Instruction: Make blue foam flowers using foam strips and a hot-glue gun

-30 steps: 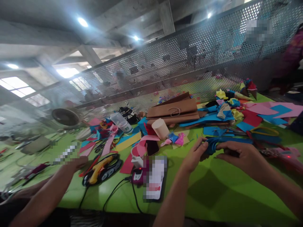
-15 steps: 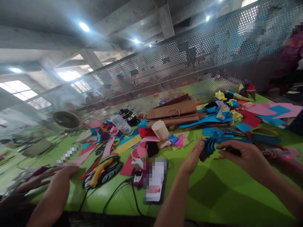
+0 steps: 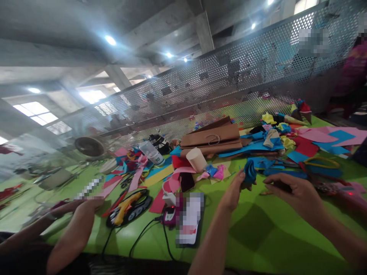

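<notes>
My left hand (image 3: 233, 191) is closed around the base of a blue crepe paper flower (image 3: 250, 172) and holds it upright above the green table. The flower's layers curl in a rose-like swirl. Just to the right is my right hand (image 3: 295, 193), its fingers loosely bent toward the flower with a small gap between them and it. Thumb and fingertips look slightly apart, and I see nothing between them. Behind both hands lie blue paper pieces (image 3: 260, 163) and a pair of scissors (image 3: 286, 164). Part of the flower's base is hidden by my left fingers.
On the green table (image 3: 258, 244) are a phone (image 3: 190, 217), a yellow-black glue gun (image 3: 126, 208), a cream roll (image 3: 196, 159), brown folded sheets (image 3: 212, 139) and a plastic cup (image 3: 151, 152). Another person's arms (image 3: 74, 229) reach in at left. A perforated metal screen (image 3: 229, 76) stands behind.
The flower has turned in my left hand and shows more of its swirl. My right hand has drawn slightly away from it. The other person's arms have shifted right in view.
</notes>
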The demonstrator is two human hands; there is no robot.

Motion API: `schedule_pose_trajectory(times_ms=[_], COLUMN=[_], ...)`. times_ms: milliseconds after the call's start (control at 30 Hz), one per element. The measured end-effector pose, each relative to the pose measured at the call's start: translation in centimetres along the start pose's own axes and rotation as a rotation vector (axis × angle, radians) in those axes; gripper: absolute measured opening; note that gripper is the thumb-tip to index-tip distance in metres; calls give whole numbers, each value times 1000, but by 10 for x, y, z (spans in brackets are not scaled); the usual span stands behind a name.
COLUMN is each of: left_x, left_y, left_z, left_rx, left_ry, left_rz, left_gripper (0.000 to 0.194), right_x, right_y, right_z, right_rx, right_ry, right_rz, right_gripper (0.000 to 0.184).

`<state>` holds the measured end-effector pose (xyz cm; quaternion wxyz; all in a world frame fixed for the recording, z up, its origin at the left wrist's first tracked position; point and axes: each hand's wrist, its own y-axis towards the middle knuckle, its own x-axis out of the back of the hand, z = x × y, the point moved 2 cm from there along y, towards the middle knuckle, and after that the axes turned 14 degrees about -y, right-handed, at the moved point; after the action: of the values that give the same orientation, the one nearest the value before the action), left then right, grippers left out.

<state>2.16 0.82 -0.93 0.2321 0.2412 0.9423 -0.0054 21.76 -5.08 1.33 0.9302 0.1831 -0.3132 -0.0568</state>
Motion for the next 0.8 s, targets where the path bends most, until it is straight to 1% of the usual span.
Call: schedule_pose_trajectory(times_ms=[167, 367, 467, 600, 733, 800], left_x=[0, -3, -7, -7, -1, 0], left_y=[0, 1, 0, 1, 4, 5], left_z=[4, 5, 3, 2, 8, 12], left_rx=[-6, -17, -23, -42, -22, -4], left_ry=[-33, 6, 13, -46, -24, 11], left_rz=[-38, -49, -53, -67, -125, -162], left_gripper=[60, 54, 54, 52, 50, 43], right_x=[-7, -10, -15, -22, -25, -25], right_y=[1, -2, -5, -11, -14, -15], right_z=[-3, -2, -7, -16, -22, -23], right_rx=[3, 29, 44, 77, 105, 100], right_ry=[28, 12, 13, 7, 7, 3], right_rz=[39, 25, 50, 98, 117, 94], right_gripper=[31, 27, 26, 25, 24, 24])
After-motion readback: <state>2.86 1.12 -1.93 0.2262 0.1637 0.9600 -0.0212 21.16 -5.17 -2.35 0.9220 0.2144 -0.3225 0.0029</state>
